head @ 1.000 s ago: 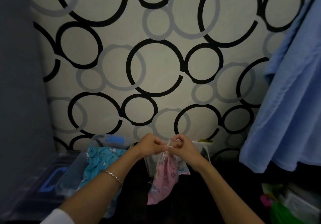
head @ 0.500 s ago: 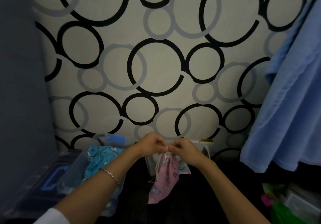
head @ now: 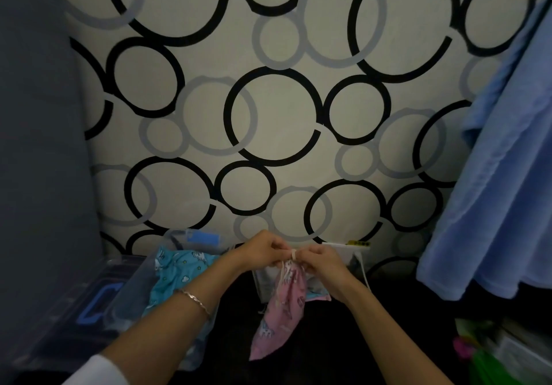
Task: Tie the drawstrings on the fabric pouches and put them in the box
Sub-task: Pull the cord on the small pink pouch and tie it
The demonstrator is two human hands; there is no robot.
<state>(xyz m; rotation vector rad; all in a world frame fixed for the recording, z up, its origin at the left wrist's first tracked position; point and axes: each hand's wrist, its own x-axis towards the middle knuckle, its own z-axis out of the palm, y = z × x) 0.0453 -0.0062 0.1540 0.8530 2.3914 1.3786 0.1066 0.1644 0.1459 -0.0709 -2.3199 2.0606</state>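
A pink printed fabric pouch [head: 283,310] hangs in the air from its gathered neck. My left hand [head: 263,250] and my right hand [head: 322,262] meet above it, and each pinches an end of the pale drawstring [head: 294,254], which forms a small loop between the fingertips. A clear plastic box [head: 167,265] stands to the left under my left forearm. Teal printed pouches [head: 179,274] lie inside the box. More pouch fabric in grey and teal [head: 316,293] lies behind the pink pouch, mostly hidden.
A wall with black and grey circles rises straight ahead. A blue cloth [head: 495,190] hangs at the right. A dark lid with a blue handle [head: 95,307] lies at the left. White packaging [head: 346,250] stands behind my right hand. Green and pink items [head: 484,357] sit at the bottom right.
Both hands dropped slightly, and the drawstring between them has tightened into a small loop. The pink pouch still hangs below them.
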